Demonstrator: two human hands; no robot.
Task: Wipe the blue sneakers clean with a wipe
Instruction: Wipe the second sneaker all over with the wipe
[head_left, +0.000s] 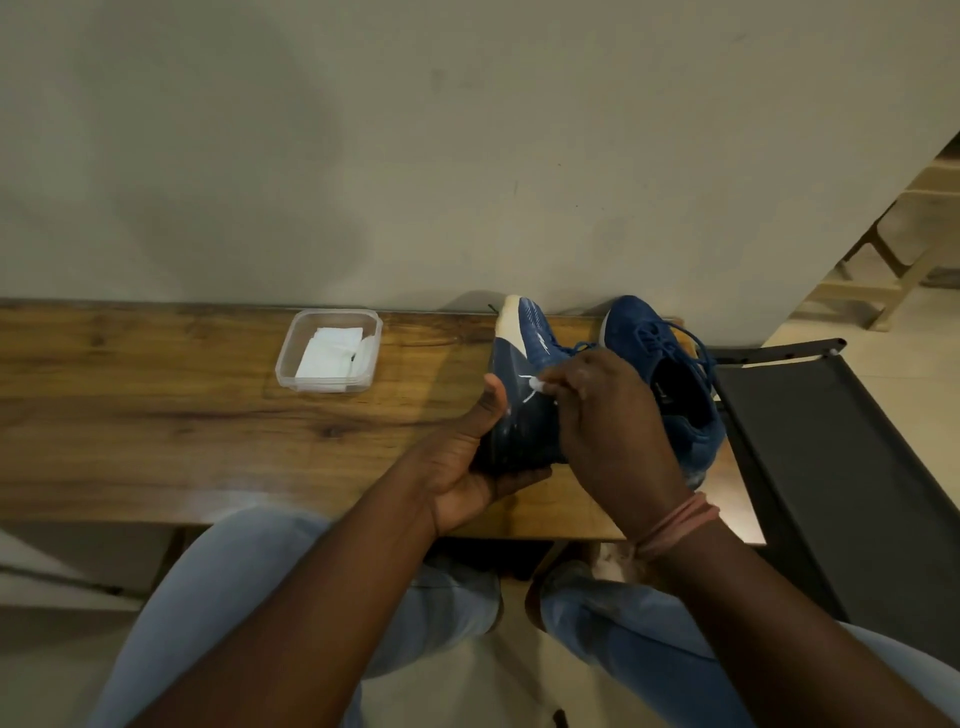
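Table (156, 415): wooden top, set against a plain wall.

Tub (328, 349): clear plastic, left of centre on the table, holding a stack of folded white wipes (329, 355).

Left hand (475, 467): cupped under the heel of the near shoe, thumb up along its side, fingers curled round it.

Near shoe (524, 384): blue sneaker, tipped on its side with the toe pointing at the wall, lifted off the table at the heel.

Right hand (608, 415): fingers curled, pinching a small white wipe (536, 384) against the shoe's side; most of the wipe is hidden under the fingers.

Second shoe (660, 374): blue, upright on the table just right of the hands, laces loose.

Chair (841, 467): dark, beside the table end.

Risks, as judged: hard rubbing could twist the shoe out of the left hand's grip; the right forearm could nudge the second shoe off the table's right end; the bunched wipe may smear dirt.
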